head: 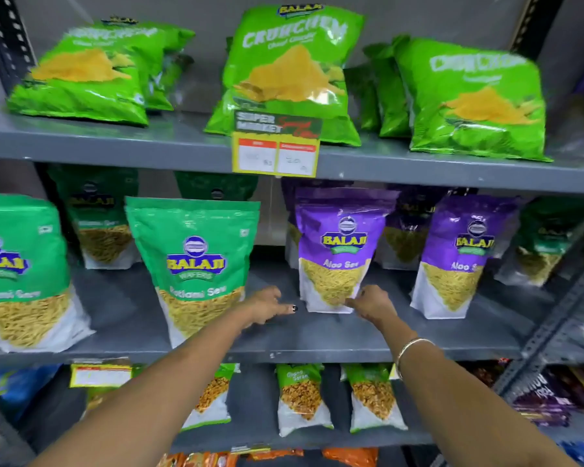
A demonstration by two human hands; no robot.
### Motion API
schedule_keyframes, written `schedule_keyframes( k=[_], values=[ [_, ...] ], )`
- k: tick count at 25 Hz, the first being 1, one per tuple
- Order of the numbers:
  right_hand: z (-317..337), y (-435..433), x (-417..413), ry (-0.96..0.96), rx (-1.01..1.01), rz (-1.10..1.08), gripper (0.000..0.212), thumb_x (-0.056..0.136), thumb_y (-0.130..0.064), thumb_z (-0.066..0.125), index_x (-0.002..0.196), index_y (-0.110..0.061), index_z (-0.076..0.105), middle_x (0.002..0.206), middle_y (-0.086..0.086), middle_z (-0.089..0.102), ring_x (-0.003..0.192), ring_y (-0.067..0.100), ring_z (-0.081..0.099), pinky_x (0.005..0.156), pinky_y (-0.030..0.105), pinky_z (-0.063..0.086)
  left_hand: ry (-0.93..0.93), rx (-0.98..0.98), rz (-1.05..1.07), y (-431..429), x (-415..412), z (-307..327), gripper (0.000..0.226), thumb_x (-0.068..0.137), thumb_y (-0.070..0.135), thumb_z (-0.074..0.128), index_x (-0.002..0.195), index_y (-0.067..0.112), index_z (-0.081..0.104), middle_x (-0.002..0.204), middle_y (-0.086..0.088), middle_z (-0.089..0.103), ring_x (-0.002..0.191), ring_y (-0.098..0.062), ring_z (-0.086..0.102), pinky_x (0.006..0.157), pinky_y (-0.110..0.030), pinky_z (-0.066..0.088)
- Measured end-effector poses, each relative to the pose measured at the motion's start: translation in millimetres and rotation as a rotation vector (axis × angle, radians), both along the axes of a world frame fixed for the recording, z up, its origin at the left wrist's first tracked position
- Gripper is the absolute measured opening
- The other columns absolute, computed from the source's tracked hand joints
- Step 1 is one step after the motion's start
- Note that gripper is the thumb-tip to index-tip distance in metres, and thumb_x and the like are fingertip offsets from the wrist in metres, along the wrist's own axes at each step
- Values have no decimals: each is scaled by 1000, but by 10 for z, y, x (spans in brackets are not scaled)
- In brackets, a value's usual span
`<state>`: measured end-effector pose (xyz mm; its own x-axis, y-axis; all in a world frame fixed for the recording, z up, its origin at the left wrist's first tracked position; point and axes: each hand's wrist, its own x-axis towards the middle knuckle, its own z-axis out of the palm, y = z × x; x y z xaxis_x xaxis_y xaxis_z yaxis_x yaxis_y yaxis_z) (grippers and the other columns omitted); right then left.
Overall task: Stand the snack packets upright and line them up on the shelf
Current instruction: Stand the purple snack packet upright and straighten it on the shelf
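Observation:
A purple Aloo Sev packet (pixel 338 244) stands upright on the middle grey shelf (pixel 284 342). My right hand (pixel 368 303) pinches its lower right corner. My left hand (pixel 268 306) hovers just left of the packet's base, fingers loosely apart, holding nothing. A second purple Aloo Sev packet (pixel 459 254) stands to the right. Two green Ratlami Sev packets (pixel 196 264) (pixel 17 271) stand to the left, near the shelf's front edge. More packets stand behind in shadow.
The top shelf (pixel 115 143) holds green Crunchem bags (pixel 290 72), leaning back, with a yellow price tag (pixel 277 153) on its edge. The lower shelf holds small green packets (pixel 300 399). A perforated metal upright (pixel 553 321) frames the right side.

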<state>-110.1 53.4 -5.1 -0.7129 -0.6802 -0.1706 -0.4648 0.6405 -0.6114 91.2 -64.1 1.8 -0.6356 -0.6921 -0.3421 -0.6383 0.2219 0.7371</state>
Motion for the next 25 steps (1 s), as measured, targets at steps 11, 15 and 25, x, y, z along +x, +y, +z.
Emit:
schedule_keyframes(
  k=[11,15,25],
  values=[
    [-61,-183,-674,-591,-485,373,40,71,17,67,102,-7,56,97,4,72,78,1,70,78,24,58,444,103,410,73,-976,-234,56,69,-6,73,119,-4,47,123,-22,60,106,-23,56,96,-43,48],
    [-115,-34,-613,-557,-467,366,45,64,2,79,103,-12,60,123,21,63,109,30,62,99,50,49,457,76,407,155,-893,-353,94,37,28,84,120,-2,52,123,-21,64,111,-30,62,100,-50,48],
    [288,657,-137,-524,-386,365,32,80,-5,69,89,-26,47,102,0,56,79,7,55,59,28,49,310,-25,377,592,-570,-215,92,37,42,86,120,17,55,123,0,66,114,-19,61,100,-37,48]
  ],
)
